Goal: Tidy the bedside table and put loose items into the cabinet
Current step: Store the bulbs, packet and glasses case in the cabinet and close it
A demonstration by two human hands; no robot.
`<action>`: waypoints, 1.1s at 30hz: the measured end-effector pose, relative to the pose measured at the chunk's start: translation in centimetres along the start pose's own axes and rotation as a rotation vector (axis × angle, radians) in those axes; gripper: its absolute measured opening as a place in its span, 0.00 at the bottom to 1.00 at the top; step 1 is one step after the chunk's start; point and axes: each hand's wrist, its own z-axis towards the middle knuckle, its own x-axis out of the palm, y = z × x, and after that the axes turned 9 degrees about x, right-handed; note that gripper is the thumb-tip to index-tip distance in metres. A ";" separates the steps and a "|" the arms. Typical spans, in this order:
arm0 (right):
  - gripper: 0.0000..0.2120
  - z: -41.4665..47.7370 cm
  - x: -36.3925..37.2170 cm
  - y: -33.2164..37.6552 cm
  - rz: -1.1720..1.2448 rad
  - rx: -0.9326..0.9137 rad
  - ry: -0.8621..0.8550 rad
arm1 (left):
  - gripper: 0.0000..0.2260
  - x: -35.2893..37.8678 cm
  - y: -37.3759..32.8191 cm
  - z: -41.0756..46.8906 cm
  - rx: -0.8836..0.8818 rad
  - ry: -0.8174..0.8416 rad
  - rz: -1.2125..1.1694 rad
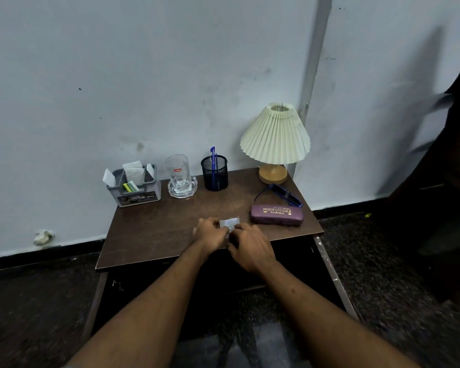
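Note:
A small white piece of paper (229, 223) lies near the front of the dark wooden bedside table (154, 235). My left hand (210, 231) and my right hand (251, 247) meet over it, fingers pinching its near edge. A purple glasses case (276, 214) lies to the right, with blue-framed glasses (286, 195) just behind it. At the back stand a grey organiser (134, 185) with papers and markers, a glass mug (177, 171) in a glass ashtray (182, 191), and a black mesh pen cup (215, 173) with a blue pen. The cabinet front (290, 272) below is dark.
A pleated cream lamp (276, 139) on a wooden base stands at the back right corner. A crumpled white scrap (43, 237) lies on the floor by the wall at left. Dark furniture (449, 208) rises at the right. The floor is dark speckled stone.

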 end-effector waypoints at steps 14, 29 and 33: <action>0.12 -0.8 -1.0 -0.3 0.233 0.044 0.093 | 0.04 -0.7 1.0 -2.2 -0.063 -0.122 -0.323; 0.05 -3.5 -1.4 2.1 0.778 0.202 0.024 | 0.03 -5.7 1.0 -8.7 -0.128 -0.082 -0.719; 0.05 -4.8 -0.9 2.8 0.899 0.286 0.142 | 0.03 -6.6 2.1 -10.9 -0.155 -0.042 -0.816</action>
